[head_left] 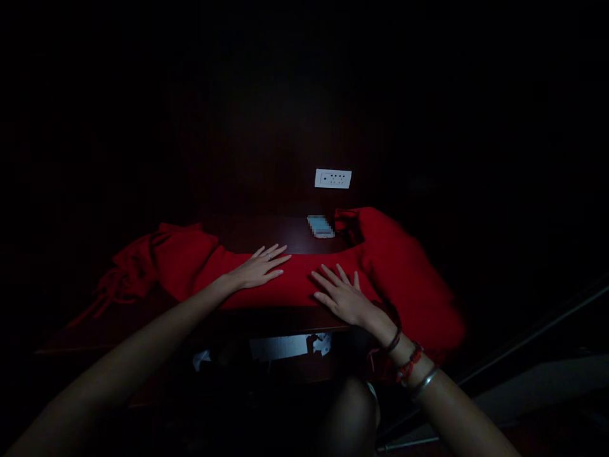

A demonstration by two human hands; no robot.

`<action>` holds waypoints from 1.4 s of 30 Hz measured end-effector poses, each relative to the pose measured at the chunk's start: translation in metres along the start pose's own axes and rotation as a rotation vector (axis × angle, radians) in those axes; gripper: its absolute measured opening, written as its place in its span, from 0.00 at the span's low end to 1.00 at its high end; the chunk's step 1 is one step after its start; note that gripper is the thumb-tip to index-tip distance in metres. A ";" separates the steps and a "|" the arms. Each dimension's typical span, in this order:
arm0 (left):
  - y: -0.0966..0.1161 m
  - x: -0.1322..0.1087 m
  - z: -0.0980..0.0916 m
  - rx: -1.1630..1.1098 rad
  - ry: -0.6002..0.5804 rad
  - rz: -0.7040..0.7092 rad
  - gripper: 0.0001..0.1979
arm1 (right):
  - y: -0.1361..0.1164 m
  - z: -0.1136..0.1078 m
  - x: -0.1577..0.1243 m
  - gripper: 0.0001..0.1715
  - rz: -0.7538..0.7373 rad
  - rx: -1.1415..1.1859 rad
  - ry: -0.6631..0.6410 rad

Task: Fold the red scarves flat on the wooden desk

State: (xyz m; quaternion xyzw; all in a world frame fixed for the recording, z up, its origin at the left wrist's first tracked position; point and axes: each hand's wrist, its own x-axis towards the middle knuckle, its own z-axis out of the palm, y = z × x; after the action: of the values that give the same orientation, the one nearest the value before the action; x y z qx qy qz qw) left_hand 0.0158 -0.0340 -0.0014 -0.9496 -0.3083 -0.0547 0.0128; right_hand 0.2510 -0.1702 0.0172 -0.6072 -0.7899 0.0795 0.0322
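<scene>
A long red scarf (299, 279) with fringe at its left end lies across a dark wooden table (266, 231). My left hand (259, 270) rests flat on the middle of the cloth, fingers spread, with a ring on one finger. To its right, my right hand (345, 298) also lies on the scarf with its fingers apart; bracelets circle that wrist. Between the hands the red fabric looks smooth. It is bunched at the left, and a broad part drapes over the right side of the table.
Behind the scarf lies a phone (321, 226) with a lit, blurred screen. A white wall socket (333, 178) is above it. Pale items (280, 346) show beneath the tabletop, and a knee (352, 412) is below my right hand. The surroundings are very dark.
</scene>
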 end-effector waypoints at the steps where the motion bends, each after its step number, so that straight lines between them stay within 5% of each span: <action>1: 0.001 0.000 0.000 -0.016 -0.029 0.014 0.25 | 0.004 0.001 0.003 0.34 0.068 -0.013 0.008; 5: -0.001 0.000 0.001 -0.069 -0.191 0.044 0.28 | 0.020 0.007 0.008 0.37 0.202 -0.028 -0.078; 11: -0.002 -0.002 -0.001 -0.042 -0.142 0.019 0.31 | 0.024 0.007 0.013 0.39 0.215 0.004 -0.110; 16: 0.000 0.002 -0.006 -0.101 -0.271 -0.047 0.32 | 0.023 0.002 0.021 0.39 0.266 -0.016 -0.148; 21: -0.017 0.014 -0.011 -0.119 -0.119 -0.112 0.27 | -0.006 -0.007 0.014 0.34 -0.068 -0.124 0.197; 25: -0.037 0.024 -0.013 -0.083 -0.075 -0.092 0.24 | -0.032 -0.010 0.015 0.19 -0.359 -0.235 0.128; 35: -0.042 0.060 -0.020 -0.327 -0.157 -0.220 0.13 | -0.044 -0.014 0.028 0.12 -0.468 -0.437 0.106; 42: -0.032 0.078 -0.022 -0.363 -0.162 -0.197 0.12 | -0.048 -0.007 0.034 0.14 -0.585 -0.499 0.237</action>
State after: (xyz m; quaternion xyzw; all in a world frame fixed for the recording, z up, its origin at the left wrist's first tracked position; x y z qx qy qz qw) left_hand 0.0574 0.0365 0.0285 -0.9029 -0.3846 -0.0337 -0.1887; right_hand 0.1978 -0.1490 0.0300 -0.3508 -0.9152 -0.1981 -0.0041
